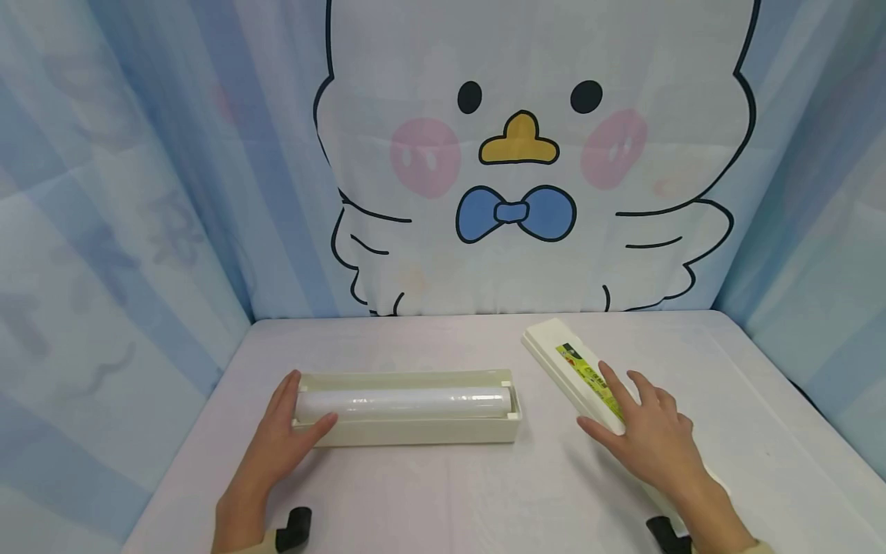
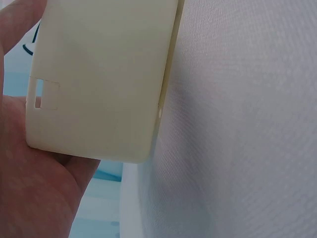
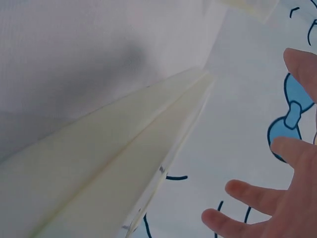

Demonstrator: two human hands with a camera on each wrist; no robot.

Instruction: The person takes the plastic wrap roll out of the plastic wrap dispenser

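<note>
Both hands lie low at the near edge of the table (image 1: 443,500), wrists cut off by the frame. At the left, the left hand (image 1: 277,446) cups the end of the cream tray (image 1: 415,432), thumb on its front wall and fingers curled round the end. Inside lies the cling film roll (image 1: 404,402). Well apart to the right, the right hand (image 1: 647,438) rests flat, fingers spread, on the cream lid (image 1: 564,362), hiding part of its green label (image 1: 588,377); the lid's near end is hidden under the forearm.
</note>
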